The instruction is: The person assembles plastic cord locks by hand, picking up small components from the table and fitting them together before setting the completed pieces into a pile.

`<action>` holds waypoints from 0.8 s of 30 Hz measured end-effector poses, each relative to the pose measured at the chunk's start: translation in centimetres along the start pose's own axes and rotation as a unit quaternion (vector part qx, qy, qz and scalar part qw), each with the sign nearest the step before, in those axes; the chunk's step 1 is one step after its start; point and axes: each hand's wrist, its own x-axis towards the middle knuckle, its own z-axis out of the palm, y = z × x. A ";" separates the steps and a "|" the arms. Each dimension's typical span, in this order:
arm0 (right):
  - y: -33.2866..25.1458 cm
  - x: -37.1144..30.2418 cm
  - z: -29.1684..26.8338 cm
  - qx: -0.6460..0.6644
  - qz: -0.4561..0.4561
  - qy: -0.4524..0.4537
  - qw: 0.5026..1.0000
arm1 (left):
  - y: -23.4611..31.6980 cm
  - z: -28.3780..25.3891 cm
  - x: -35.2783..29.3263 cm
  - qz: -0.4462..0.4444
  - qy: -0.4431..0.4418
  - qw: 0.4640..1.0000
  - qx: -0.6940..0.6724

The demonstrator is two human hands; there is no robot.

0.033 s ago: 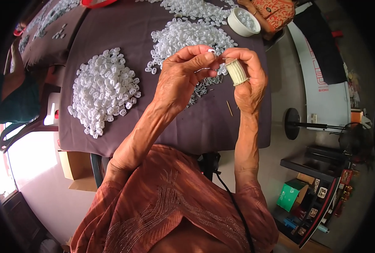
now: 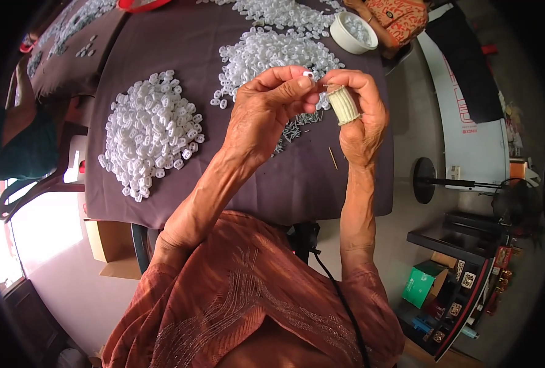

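At twelve o'clock, our left hand (image 2: 259, 115) pinches a small white piece (image 2: 308, 74) between closed fingertips; our right hand (image 2: 367, 113), thumb in a ribbed sleeve (image 2: 343, 105), curls beside it, grip unclear to us. Beyond lies a white heap (image 2: 275, 52).

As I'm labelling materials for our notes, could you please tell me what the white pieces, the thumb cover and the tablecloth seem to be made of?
White pieces: probably moulded plastic, smooth, with uniform rounded shapes and neat holes.
Thumb cover: likely knitted fabric, matte and cream, judging by its ribs.
Tablecloth: seemingly cloth, dull brown, with soft creases; the fibre can't be told.
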 end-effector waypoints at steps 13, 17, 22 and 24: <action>-1.6 0.8 -0.2 0.027 0.012 -0.030 0.999 | 0.2 0.8 -1.3 0.048 0.004 0.998 0.047; -1.8 0.8 -0.2 0.024 0.026 -0.041 0.999 | 0.3 0.8 -1.4 0.055 0.006 0.997 0.055; -1.7 0.8 -0.2 0.028 0.034 -0.050 0.998 | 0.3 0.8 -1.5 0.061 0.010 0.996 0.059; -1.8 0.9 -0.3 0.009 0.026 -0.057 0.998 | 0.3 0.8 -1.5 0.063 0.009 0.996 0.060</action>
